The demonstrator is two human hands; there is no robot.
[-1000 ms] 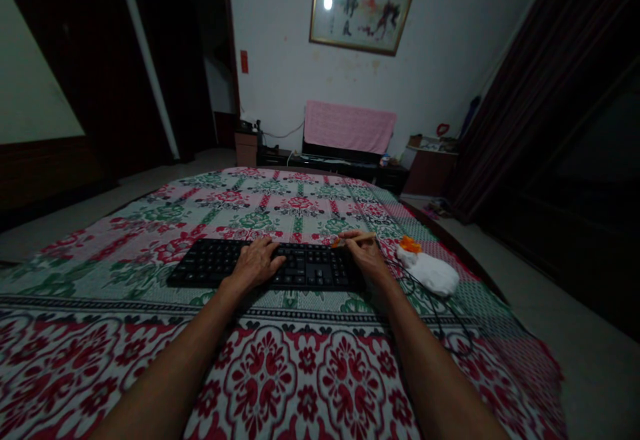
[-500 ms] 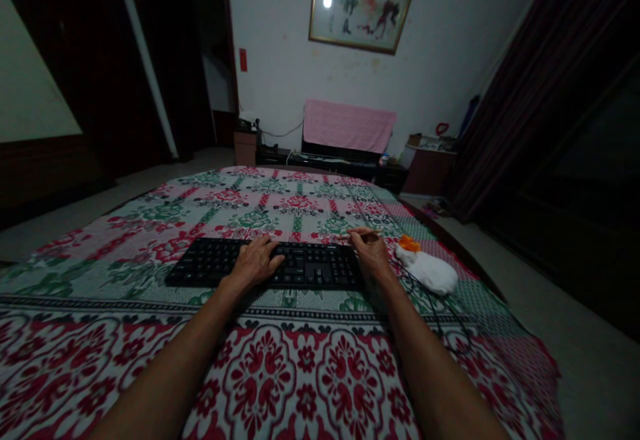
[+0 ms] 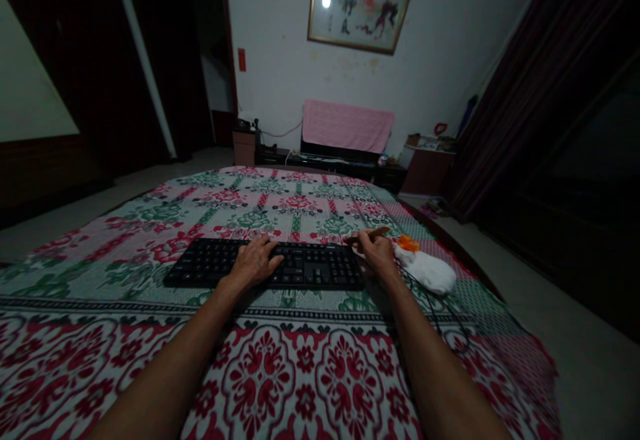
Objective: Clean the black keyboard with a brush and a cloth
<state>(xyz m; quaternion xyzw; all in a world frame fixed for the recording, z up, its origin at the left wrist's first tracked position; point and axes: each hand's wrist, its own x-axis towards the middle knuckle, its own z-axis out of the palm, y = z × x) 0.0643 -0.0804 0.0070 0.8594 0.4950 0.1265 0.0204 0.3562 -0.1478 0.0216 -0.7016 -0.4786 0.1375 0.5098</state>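
A: We're on the head view, and here's the black keyboard [image 3: 315, 271], lying lengthwise, nine to three, on the patterned cover [image 3: 300, 360]. Where do we find the left hand [image 3: 254, 261]?

B: Right on top, just short of the keyboard's middle! We see its fingers loosely spread, thumb out towards three o'clock, pinching nothing. Palm down like that, we'd judge it is steadying the board on soft cloth.

A: And the right hand [image 3: 378, 253]?

B: At the keyboard's three o'clock end, fingers curled closed around a slim brown tool [image 3: 382, 232], gripped rather like a pen. We reckon that gives fine control. Its tip points to nine, by the upper right corner; we can't tell whether it touches.

A: Over at four o'clock from that hand?

B: A white bundle [image 3: 434, 272] with an orange piece [image 3: 408, 243] at its near end, and a dark cable [image 3: 433, 308] trailing towards five. We'd say they're laid beside the board, leaving the keys uncovered.

A: Away at one o'clock from the keyboard, we spot a pink cloth [image 3: 350, 125] draped by the wall.
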